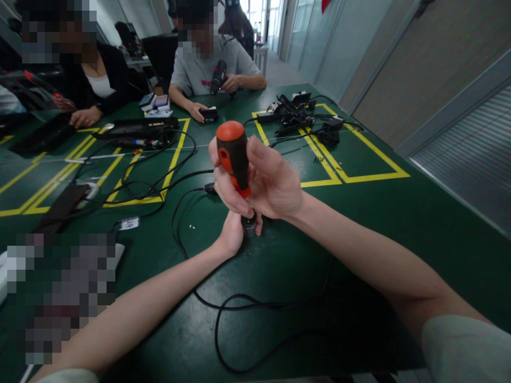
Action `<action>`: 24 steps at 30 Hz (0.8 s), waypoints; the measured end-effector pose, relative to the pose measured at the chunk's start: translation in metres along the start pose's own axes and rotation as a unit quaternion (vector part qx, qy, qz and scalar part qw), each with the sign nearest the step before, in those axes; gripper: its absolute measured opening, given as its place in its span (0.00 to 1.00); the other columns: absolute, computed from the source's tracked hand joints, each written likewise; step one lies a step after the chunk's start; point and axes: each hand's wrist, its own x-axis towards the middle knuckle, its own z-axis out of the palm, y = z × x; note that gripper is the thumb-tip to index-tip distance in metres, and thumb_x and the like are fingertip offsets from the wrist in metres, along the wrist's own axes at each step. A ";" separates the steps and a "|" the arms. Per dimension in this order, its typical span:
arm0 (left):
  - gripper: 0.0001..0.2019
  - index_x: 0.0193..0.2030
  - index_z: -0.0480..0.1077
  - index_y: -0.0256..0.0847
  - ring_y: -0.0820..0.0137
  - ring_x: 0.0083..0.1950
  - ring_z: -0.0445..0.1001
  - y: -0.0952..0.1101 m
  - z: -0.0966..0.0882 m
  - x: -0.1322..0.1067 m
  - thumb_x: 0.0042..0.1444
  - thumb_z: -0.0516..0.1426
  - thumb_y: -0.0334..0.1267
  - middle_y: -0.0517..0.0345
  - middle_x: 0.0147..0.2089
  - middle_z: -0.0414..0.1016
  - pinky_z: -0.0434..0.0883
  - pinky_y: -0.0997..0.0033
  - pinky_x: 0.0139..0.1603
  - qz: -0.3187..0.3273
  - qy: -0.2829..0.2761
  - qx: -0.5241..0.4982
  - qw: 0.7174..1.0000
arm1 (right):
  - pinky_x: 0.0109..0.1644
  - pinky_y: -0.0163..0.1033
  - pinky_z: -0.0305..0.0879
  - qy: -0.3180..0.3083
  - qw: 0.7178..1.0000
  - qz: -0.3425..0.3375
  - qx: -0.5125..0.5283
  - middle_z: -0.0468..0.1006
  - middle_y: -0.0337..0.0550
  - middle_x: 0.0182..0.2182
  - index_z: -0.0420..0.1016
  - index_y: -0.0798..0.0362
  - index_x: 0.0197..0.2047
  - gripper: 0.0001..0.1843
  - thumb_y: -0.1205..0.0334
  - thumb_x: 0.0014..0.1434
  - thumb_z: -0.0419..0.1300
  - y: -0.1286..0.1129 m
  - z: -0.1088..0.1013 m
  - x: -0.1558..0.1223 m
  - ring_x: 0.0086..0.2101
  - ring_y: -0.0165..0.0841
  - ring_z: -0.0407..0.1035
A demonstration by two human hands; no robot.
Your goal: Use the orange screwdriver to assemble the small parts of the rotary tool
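My right hand (pixel 275 181) is closed round the handle of a screwdriver (pixel 232 151), orange and black, held upright with its butt end toward me. The screwdriver's lower end points down at a small dark cylindrical part (pixel 249 227), though its tip is hidden by my fingers. Below, my left hand (pixel 232 233) wraps round that part close to the tabletop and steadies it. A black cable with a thick end (pixel 210 188) runs up to just left of my hands; whether it joins the part cannot be seen.
Black cable loops (pixel 239 306) lie across the green table (pixel 359 223) before me. Yellow tape (pixel 375 177) marks areas holding black devices (pixel 293 114) and cords. Across the table, one person holds a power drill (pixel 218 77); another sits at the left. A power strip (pixel 66 205) lies left.
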 end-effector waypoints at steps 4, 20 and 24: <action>0.28 0.25 0.67 0.42 0.69 0.24 0.68 -0.001 0.000 0.000 0.64 0.47 0.63 0.57 0.19 0.68 0.66 0.66 0.31 0.002 0.001 0.000 1.000 | 0.13 0.29 0.53 -0.023 1.000 -0.020 0.004 0.65 0.28 0.12 0.67 0.49 0.32 0.31 0.29 0.69 0.48 0.002 0.001 0.002 0.11 0.25 0.56; 0.28 0.26 0.67 0.41 0.69 0.23 0.68 -0.002 -0.001 0.000 0.67 0.45 0.61 0.58 0.19 0.68 0.66 0.67 0.30 -0.001 -0.005 -0.012 1.000 | 0.14 0.30 0.50 -0.042 0.999 -0.018 0.018 0.60 0.29 0.14 0.66 0.50 0.33 0.37 0.23 0.67 0.43 0.005 -0.002 0.003 0.14 0.26 0.54; 0.30 0.26 0.67 0.41 0.69 0.23 0.68 -0.002 -0.002 0.000 0.67 0.45 0.62 0.58 0.19 0.68 0.66 0.67 0.30 0.002 -0.008 -0.017 1.000 | 0.16 0.28 0.54 -0.020 1.000 0.005 0.012 0.61 0.27 0.16 0.66 0.49 0.37 0.31 0.29 0.71 0.44 0.004 -0.004 0.002 0.14 0.25 0.55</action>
